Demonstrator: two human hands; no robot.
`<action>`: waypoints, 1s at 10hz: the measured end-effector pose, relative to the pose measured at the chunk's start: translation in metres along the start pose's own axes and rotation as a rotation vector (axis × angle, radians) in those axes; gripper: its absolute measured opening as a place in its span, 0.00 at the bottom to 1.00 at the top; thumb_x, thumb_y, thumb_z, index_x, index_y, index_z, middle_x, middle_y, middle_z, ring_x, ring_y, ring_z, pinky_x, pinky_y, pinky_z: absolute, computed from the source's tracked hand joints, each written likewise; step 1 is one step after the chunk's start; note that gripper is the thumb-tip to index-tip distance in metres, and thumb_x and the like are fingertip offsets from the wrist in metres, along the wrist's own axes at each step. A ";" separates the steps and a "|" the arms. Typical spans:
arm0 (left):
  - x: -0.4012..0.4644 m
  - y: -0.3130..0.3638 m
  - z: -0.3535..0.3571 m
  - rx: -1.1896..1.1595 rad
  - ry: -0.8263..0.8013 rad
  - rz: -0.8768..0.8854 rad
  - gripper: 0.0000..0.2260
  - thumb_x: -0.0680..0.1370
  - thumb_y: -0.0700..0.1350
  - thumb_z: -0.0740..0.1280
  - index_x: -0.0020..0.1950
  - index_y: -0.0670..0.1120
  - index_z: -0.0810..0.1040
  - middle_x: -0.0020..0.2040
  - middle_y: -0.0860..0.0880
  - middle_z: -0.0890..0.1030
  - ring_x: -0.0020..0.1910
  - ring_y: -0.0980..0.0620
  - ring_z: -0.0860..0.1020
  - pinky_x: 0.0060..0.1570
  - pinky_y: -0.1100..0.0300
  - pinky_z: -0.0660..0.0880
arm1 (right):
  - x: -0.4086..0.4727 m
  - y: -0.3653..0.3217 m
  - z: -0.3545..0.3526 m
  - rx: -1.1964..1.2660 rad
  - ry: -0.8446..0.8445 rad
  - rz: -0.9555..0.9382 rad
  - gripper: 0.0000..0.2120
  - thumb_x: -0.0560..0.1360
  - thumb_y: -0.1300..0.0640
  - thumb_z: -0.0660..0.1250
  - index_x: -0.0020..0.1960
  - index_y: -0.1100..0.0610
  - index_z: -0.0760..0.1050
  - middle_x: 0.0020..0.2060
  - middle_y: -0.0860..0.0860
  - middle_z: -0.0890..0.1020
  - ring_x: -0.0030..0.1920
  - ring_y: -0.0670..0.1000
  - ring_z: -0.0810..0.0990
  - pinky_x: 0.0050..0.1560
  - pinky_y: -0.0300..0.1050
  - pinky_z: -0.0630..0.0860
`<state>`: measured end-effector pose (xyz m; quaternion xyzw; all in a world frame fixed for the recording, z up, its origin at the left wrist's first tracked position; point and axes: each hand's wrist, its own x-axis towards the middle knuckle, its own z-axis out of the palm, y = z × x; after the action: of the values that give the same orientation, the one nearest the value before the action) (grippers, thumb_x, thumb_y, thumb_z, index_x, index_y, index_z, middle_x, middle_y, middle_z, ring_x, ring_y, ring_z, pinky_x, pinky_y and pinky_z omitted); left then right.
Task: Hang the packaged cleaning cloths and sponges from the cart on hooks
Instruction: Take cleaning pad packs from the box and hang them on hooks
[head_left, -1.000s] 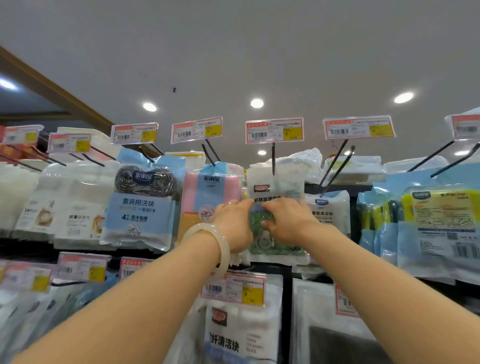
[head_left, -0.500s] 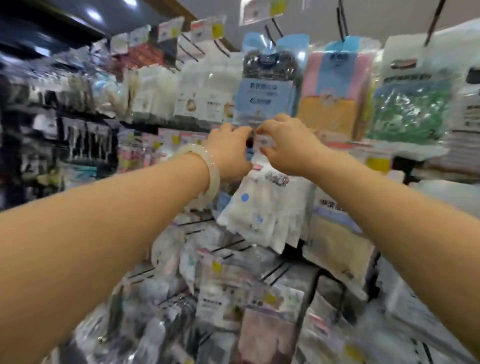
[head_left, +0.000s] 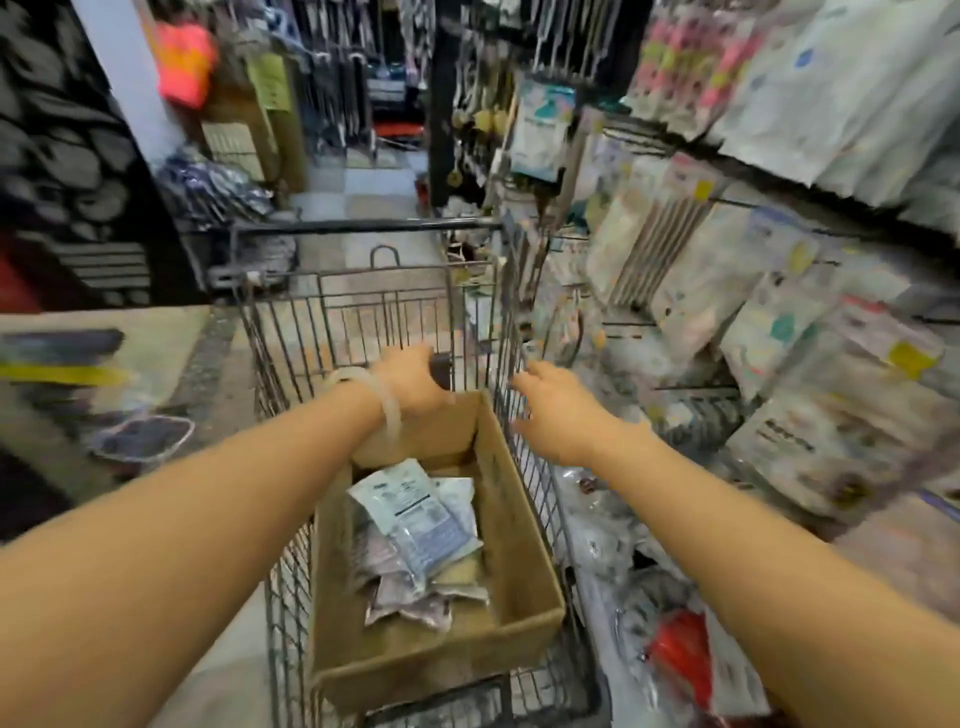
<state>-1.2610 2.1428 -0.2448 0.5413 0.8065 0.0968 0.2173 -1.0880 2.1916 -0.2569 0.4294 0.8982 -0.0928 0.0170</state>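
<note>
Cart interior: access from above only.

Wire cart (head_left: 363, 322) walls enclose the box (head_left: 498, 519) on all sides; its open top is clear over the packets (head_left: 415, 525) lying at the bottom. Left hand (head_left: 410, 382) hovers over the box's far end, right hand (head_left: 561, 410) over the cart's right wall. Hanging packs (head_left: 779, 322) crowd close beside that wall; the floor (head_left: 218, 364) left of the cart lies open.
</note>
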 end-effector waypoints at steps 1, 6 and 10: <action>0.015 -0.050 0.038 -0.097 -0.093 -0.113 0.29 0.74 0.51 0.68 0.71 0.44 0.64 0.69 0.41 0.70 0.65 0.41 0.71 0.64 0.48 0.70 | 0.029 -0.015 0.063 0.039 -0.124 -0.020 0.19 0.74 0.55 0.63 0.63 0.60 0.68 0.62 0.60 0.70 0.64 0.62 0.68 0.62 0.54 0.69; 0.094 -0.176 0.242 -0.445 -0.395 -0.612 0.17 0.79 0.40 0.60 0.68 0.37 0.68 0.66 0.39 0.73 0.62 0.44 0.74 0.61 0.56 0.68 | 0.120 -0.012 0.319 0.469 -0.583 0.291 0.28 0.72 0.57 0.66 0.69 0.62 0.63 0.65 0.60 0.71 0.66 0.59 0.69 0.63 0.50 0.68; 0.134 -0.176 0.296 -1.312 -0.032 -0.907 0.20 0.76 0.29 0.61 0.66 0.42 0.65 0.54 0.40 0.80 0.45 0.44 0.80 0.39 0.53 0.79 | 0.134 -0.034 0.391 0.303 -0.411 0.303 0.46 0.71 0.42 0.67 0.76 0.51 0.40 0.75 0.57 0.49 0.75 0.59 0.48 0.73 0.55 0.54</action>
<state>-1.3157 2.1725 -0.6095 -0.0766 0.7234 0.4461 0.5214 -1.2180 2.2024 -0.6506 0.5284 0.7775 -0.3073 0.1480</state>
